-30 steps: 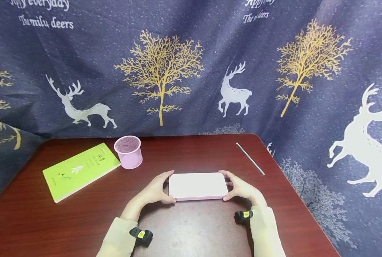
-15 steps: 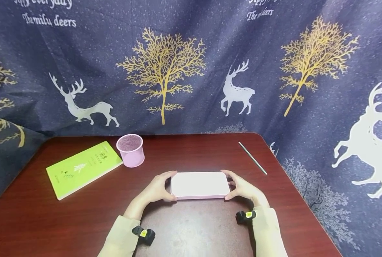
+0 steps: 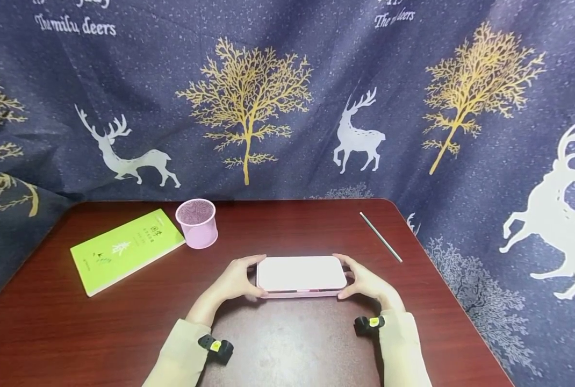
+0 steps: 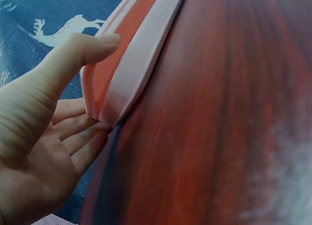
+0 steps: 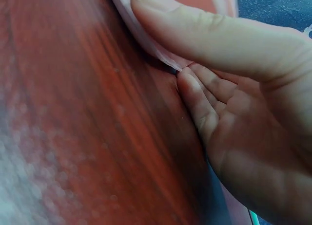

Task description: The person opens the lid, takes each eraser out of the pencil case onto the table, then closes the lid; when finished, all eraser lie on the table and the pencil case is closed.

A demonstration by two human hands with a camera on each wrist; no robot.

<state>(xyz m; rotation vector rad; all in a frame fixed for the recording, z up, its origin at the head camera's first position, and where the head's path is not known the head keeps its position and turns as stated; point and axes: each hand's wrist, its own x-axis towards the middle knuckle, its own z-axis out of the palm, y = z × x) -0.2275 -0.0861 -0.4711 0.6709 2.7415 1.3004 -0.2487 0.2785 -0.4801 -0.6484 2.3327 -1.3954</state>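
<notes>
A pale pink, box-shaped pencil case [image 3: 301, 273] with a white lid lies flat at the middle of the table in the head view. My left hand [image 3: 234, 280] grips its left end, thumb at the front and fingers at the back. My right hand [image 3: 368, 281] holds the right end likewise. A narrow gap shows between lid and base along the front edge. In the left wrist view, the case [image 4: 132, 71] shows a reddish band between its pale edges, under the thumb. In the right wrist view, the thumb covers much of the case [image 5: 202, 0]. The contents are hidden.
A pink mesh pen cup [image 3: 198, 231] stands at the back left, close to the corner of a green book [image 3: 125, 252]. A thin pencil [image 3: 381, 237] lies at the right. Behind the dark red table [image 3: 287, 228] hangs a blue curtain [image 3: 287, 177].
The lid has lifted slightly at the front, so a thin gap now shows. Both hands keep their places at the ends of the case. The head view has shifted a little.
</notes>
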